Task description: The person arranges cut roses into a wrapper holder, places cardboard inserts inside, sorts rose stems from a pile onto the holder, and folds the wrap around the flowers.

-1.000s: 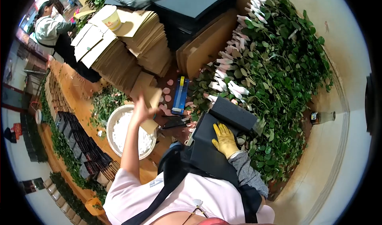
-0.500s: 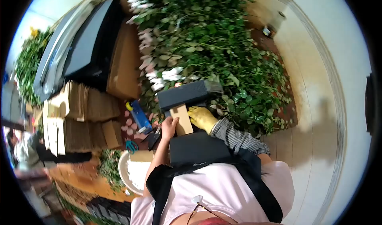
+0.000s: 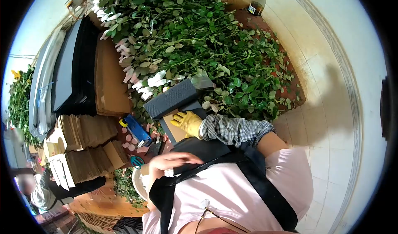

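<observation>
My right hand point(image 3: 186, 123), in a yellow glove with a checked sleeve, lies with spread fingers over a small brown cardboard piece point(image 3: 175, 130). The cardboard rests on a dark surface beside a dark grey ribbed block point(image 3: 171, 98), and the glove covers part of it. Bare and slightly blurred, my left hand point(image 3: 176, 161) is in front of my black apron point(image 3: 203, 150), fingers stretched out, with nothing visible in it. A bunch of leafy stems point(image 3: 195, 47) with pink-and-white wrapped heads point(image 3: 128, 62) lies beyond the block.
Left of my hands are a blue tape dispenser point(image 3: 136, 128), teal-handled scissors point(image 3: 136, 162) and stacked cardboard sheets point(image 3: 89, 130). Large dark panels point(image 3: 70, 68) stand behind them. A glass bottle point(image 3: 259, 2) is near the tiled wall; a person point(image 3: 41, 192) is at far left.
My left hand has let go of the cardboard and moved back toward my apron. The gloved hand has moved onto the cardboard, which is now more tilted. The view has shifted.
</observation>
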Available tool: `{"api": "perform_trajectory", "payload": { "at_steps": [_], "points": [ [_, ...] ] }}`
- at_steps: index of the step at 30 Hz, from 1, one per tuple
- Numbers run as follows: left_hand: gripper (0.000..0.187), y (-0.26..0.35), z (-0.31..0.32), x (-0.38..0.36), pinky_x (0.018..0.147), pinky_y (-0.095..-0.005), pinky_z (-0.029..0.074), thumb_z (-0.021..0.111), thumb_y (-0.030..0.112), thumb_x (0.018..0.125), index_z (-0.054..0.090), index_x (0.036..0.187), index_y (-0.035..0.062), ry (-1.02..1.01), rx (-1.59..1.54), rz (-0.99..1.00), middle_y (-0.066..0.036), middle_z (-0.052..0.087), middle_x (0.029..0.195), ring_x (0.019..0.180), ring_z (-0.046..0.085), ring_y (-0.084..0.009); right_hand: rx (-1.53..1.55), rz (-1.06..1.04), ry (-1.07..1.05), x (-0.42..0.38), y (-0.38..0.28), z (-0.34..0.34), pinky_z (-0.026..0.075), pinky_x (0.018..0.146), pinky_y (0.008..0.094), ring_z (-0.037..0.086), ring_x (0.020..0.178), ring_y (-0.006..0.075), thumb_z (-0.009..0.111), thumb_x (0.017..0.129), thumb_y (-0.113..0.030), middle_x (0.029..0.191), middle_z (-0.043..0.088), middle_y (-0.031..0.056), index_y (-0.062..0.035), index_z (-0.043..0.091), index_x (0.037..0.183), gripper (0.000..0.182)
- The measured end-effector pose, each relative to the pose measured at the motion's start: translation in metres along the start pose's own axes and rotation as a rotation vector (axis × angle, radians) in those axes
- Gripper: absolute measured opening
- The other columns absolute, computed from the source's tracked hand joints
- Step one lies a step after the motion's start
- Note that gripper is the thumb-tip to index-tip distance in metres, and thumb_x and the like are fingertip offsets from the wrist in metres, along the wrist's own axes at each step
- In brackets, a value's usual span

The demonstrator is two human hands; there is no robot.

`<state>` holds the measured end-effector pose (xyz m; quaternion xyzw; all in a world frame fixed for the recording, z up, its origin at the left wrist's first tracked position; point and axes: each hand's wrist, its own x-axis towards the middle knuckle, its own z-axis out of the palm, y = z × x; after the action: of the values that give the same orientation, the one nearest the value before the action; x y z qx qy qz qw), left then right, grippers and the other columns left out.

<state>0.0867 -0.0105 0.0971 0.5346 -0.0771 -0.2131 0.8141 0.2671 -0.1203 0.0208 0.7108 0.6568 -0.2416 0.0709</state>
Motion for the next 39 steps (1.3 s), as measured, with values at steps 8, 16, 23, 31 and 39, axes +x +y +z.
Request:
{"api": "perform_trajectory", "payload": {
  "at_steps": [8, 16, 23, 31, 39],
  "points": [
    [0.035, -0.023, 0.043, 0.033, 0.088, -0.0457, 0.051, 0.061, 0.030, 0.096, 0.064, 0.112, -0.0005, 0.376, 0.722, -0.220, -0.026, 0.068, 0.106, 0.103, 0.064, -0.0424, 0.221, -0.145, 0.255, 0.028, 0.019, 0.079, 0.016, 0.118, 0.0580, 0.020, 0.148, 0.0441, 0.046, 0.068, -0.088, 0.163, 0.020, 0.0214, -0.0118, 0.020, 0.159, 0.121],
    [0.031, -0.055, -0.016, 0.052, 0.057, -0.0463, 0.056, 0.057, 0.032, 0.093, 0.071, 0.078, 0.0092, 0.751, 1.494, -0.502, -0.016, 0.069, 0.070, 0.065, 0.069, -0.0348, 0.046, -0.001, 0.164, 0.008, 0.000, 0.015, 0.040, 0.105, 0.0470, 0.043, 0.139, 0.0309, 0.048, 0.095, -0.031, 0.154, 0.043, 0.0119, -0.0149, 0.044, 0.148, 0.056],
    [0.028, -0.055, -0.014, 0.061, 0.061, -0.0454, 0.056, 0.059, 0.034, 0.093, 0.072, 0.087, 0.0108, 0.797, 1.357, -0.563, -0.016, 0.069, 0.070, 0.068, 0.070, -0.0345, 1.185, -0.641, 0.220, -0.036, 0.076, -0.125, 0.040, 0.113, 0.0388, 0.050, 0.134, 0.0228, 0.059, 0.101, -0.028, 0.149, 0.050, 0.0082, -0.0113, 0.046, 0.147, 0.051],
    [0.026, -0.059, -0.007, 0.065, 0.054, -0.0409, 0.056, 0.059, 0.033, 0.094, 0.070, 0.094, 0.0097, 0.830, 1.438, -0.588, -0.014, 0.068, 0.067, 0.060, 0.069, -0.0315, -0.066, 0.555, 0.838, 0.060, 0.261, -0.151, 0.048, 0.099, 0.0425, 0.061, 0.114, 0.0322, 0.065, 0.087, -0.020, 0.116, 0.066, 0.0144, -0.0053, 0.067, 0.114, 0.030],
    [0.021, -0.057, -0.006, 0.066, 0.048, -0.0368, 0.054, 0.059, 0.027, 0.091, 0.068, 0.089, 0.0081, 0.813, 1.562, -0.557, -0.010, 0.068, 0.065, 0.055, 0.069, -0.0256, -0.249, 0.504, 1.228, -0.087, 0.215, -0.202, 0.054, 0.095, 0.0406, 0.068, 0.106, 0.0299, 0.064, 0.079, 0.003, 0.106, 0.073, 0.0127, -0.0074, 0.072, 0.107, 0.031]
  ]
}}
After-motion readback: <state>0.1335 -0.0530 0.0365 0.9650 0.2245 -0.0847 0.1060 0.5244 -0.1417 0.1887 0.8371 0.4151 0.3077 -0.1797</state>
